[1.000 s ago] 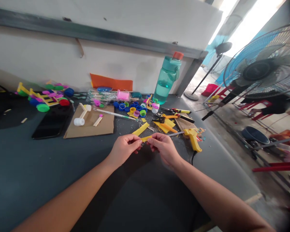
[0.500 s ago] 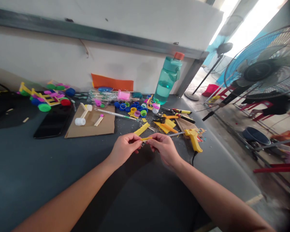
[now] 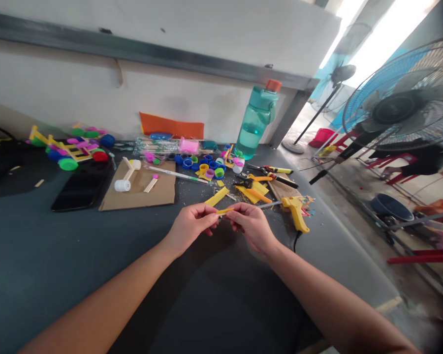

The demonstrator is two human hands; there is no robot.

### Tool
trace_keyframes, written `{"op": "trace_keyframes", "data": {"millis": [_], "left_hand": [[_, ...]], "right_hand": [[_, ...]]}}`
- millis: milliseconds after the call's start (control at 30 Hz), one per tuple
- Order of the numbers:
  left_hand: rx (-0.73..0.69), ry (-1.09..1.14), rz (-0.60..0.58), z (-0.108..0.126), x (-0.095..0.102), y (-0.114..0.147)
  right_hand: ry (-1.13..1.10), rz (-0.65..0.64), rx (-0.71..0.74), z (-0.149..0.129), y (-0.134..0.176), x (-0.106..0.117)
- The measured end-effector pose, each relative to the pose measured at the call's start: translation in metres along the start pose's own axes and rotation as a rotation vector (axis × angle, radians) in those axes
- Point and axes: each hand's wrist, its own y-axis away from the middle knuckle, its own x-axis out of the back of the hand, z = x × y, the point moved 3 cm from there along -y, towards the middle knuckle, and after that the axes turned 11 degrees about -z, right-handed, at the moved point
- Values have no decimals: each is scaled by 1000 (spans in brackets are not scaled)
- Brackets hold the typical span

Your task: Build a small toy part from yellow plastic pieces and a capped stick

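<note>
A thin yellow strip (image 3: 225,211) is pinched between my two hands above the dark table. My left hand (image 3: 192,223) is closed on its left end, thumb against the fingers. On the other end, my right hand (image 3: 251,223) is closed in the same way. The fingertips hide most of the strip. Just beyond them lies a flat yellow piece (image 3: 217,196). More yellow pieces (image 3: 257,191) lie near orange-handled pliers (image 3: 256,178). To the right of my right hand rests a yellow glue gun (image 3: 296,212).
Bottle caps (image 3: 206,162) cluster behind my hands. A teal bottle (image 3: 251,123) stands by the wall. On the left are cardboard (image 3: 158,196) with a white-wheeled stick piece (image 3: 127,176), a black phone (image 3: 79,189) and colourful wheeled models (image 3: 72,147). A fan (image 3: 395,105) stands right.
My hands have barely moved and still hold the yellow strip. The fingers have shifted slightly around it. A hanging strand on the back wall has swung left.
</note>
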Motion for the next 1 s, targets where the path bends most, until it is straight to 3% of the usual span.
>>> {"op": "trace_keyframes", "data": {"millis": [200, 467, 1000], "left_hand": [[-17, -168, 80, 3, -2, 0], [-3, -45, 117, -2, -3, -1], [4, -38, 144, 0, -1, 0]], "right_hand": [[37, 1, -1, 0, 0, -2], [23, 8, 4, 1, 0, -6], [136, -12, 46, -6, 1, -3]]}}
